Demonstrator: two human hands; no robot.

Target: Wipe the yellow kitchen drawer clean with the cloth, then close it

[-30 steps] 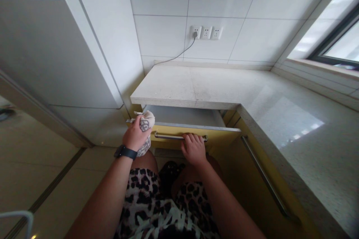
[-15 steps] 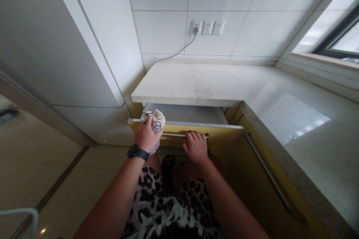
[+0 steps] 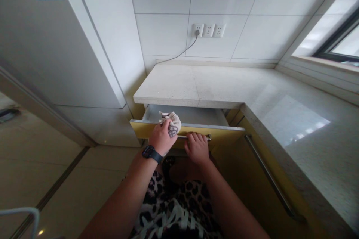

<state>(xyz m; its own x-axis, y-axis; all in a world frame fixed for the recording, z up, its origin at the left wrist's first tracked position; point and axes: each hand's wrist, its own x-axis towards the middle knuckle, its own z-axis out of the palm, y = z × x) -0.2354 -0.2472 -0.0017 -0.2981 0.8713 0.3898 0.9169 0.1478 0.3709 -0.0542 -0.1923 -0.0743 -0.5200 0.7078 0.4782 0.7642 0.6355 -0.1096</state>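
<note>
My left hand [image 3: 163,136], with a dark watch on its wrist, is closed round a crumpled pale cloth [image 3: 174,122] with a grey pattern. The cloth is at the top edge of a yellow-fronted drawer [image 3: 143,127], near its middle. Whether it touches the edge I cannot tell for sure. My right hand [image 3: 197,148] has its fingers hooked over the metal drawer handle [image 3: 208,137], close to the handle's right end. The drawer stands pulled out part way, its grey inside showing below the counter.
A pale stone countertop [image 3: 174,82] overhangs the drawer and turns along the right side. Below it, a yellow cabinet door carries a long metal handle [image 3: 272,175]. A tall white cabinet [image 3: 92,44] rises at the left. A grey cord [image 3: 179,55] runs from a wall socket [image 3: 198,29].
My left hand has moved the cloth to the right along the drawer's top edge, from near its left end toward the middle. My right hand stays on the handle.
</note>
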